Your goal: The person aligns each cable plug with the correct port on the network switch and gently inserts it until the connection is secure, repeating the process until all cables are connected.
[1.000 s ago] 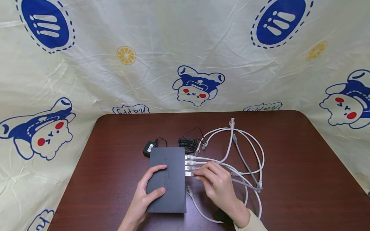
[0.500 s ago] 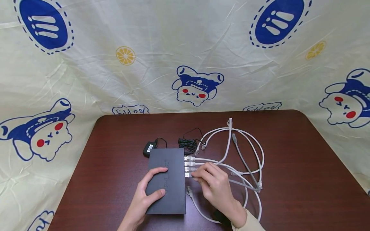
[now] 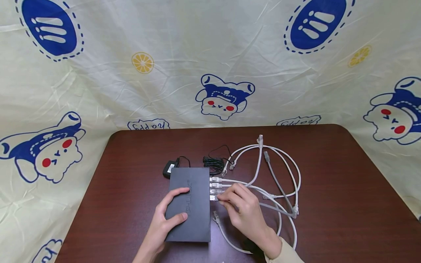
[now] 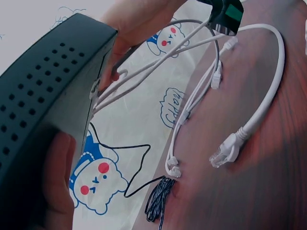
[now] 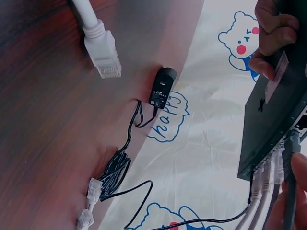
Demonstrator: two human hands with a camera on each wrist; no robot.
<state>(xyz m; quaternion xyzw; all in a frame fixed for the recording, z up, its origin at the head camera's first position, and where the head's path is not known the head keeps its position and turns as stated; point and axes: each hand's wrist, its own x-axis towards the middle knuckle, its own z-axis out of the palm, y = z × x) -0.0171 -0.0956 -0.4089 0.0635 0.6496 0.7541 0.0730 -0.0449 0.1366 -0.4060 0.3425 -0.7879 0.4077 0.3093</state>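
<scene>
A dark grey network switch [image 3: 200, 223] is gripped at its left side by my left hand [image 3: 158, 223], thumb and one finger on the face towards me. In the right wrist view curled fingers [image 5: 276, 36] of that hand lie against the labelled underside. My right hand [image 3: 245, 210] pinches the grey plug of a network cable [image 5: 291, 143] between thumb and fingertips, right at a port on the switch's right edge. Beside it several white cable plugs [image 3: 215, 185] sit in a row in the ports. The right palm is hidden from the head view.
A black power adapter [image 3: 170, 168] and a coiled black cord [image 3: 213, 166] lie beyond the switch. White network cables [image 3: 297, 175] loop across the right of the brown table [image 3: 342, 204]. One loose white plug [image 4: 228, 149] lies near my right hand. A printed cloth [image 3: 177, 95] hangs behind.
The switch and both hands shift slightly towards me, then back away. The upright white cable end at the far side swings a little left. My right hand keeps its pinch on the plug.
</scene>
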